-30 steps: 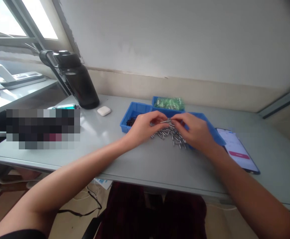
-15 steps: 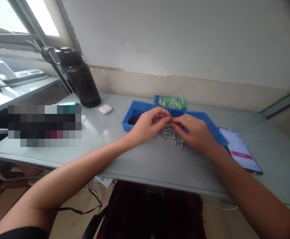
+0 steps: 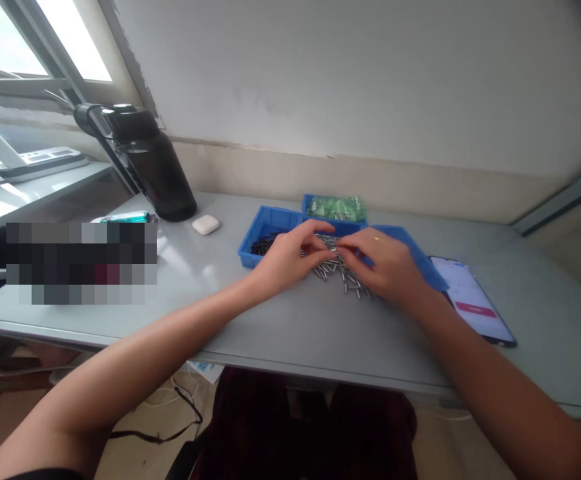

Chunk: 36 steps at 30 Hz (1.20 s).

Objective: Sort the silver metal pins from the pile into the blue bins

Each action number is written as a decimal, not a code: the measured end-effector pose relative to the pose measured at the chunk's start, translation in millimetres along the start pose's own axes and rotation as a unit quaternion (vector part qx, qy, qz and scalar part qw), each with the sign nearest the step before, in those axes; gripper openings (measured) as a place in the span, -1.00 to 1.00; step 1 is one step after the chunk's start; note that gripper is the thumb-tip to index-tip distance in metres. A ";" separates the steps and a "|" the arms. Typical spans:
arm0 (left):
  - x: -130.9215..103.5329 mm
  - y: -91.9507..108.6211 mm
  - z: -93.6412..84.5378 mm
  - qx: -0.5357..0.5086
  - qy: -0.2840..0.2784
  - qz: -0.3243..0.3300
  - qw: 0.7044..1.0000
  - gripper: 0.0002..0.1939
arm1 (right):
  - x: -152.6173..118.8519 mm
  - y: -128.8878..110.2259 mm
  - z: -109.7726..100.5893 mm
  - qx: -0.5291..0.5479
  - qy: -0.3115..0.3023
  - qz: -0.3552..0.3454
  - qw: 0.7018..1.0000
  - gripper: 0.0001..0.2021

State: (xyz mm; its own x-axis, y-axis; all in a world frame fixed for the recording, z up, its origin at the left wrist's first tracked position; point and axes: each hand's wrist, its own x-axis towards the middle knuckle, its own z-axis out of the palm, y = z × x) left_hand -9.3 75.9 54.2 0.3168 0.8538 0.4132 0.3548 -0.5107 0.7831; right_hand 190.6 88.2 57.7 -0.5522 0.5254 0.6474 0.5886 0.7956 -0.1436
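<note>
My left hand (image 3: 290,257) is over the left side of a pile of thin silver metal pins (image 3: 350,280). Its thumb and forefinger curve apart, with a gap between the tips. Opposite it, my right hand (image 3: 383,260) has its thumb and fingertips drawn together above the same pile; whatever they pinch is too small to make out. The fingertips of both hands are close together. Behind my left hand, a blue bin (image 3: 250,233) contains dark small parts (image 3: 263,245). The pins lie partly on the desk, and my hands cover some of them.
A rear blue bin (image 3: 309,200) holds a green plastic bag (image 3: 338,208). Another blue tray (image 3: 420,257) is partly behind my right hand, beside a lit phone (image 3: 475,307). A black bottle (image 3: 158,167) and a white case (image 3: 205,225) stand left on the grey desk (image 3: 280,333).
My hands have drawn slightly apart at the fingertips, and the left thumb and forefinger have spread wider. The whole view has shifted a little.
</note>
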 end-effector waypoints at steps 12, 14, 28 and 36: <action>-37.8 0.5 -98.5 0.385 0.132 0.121 0.905 -0.66 | 2.9 13.0 -11.9 -0.030 -0.034 0.005 0.999 -0.83; -80.0 -9.9 -134.2 0.467 0.249 -0.004 0.848 -0.59 | 3.8 13.7 -14.3 -0.037 -0.029 0.011 0.999 -0.82; -149.2 -16.6 -157.9 0.578 0.066 -0.406 0.705 -0.26 | 4.7 13.2 -17.7 -0.053 -0.026 -0.001 0.998 -0.82; -138.1 -6.9 -152.1 0.603 0.014 -0.380 0.701 -0.28 | 4.6 12.6 -17.1 -0.057 -0.025 -0.019 0.998 -0.84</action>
State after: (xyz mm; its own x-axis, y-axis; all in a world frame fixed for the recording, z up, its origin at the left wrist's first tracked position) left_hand -189.3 -23.0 62.4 -0.3791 0.9186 0.1119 0.9029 0.3936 -0.1727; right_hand 205.6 95.5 71.7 -0.6015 0.5125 0.6128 0.6290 0.7767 -0.0322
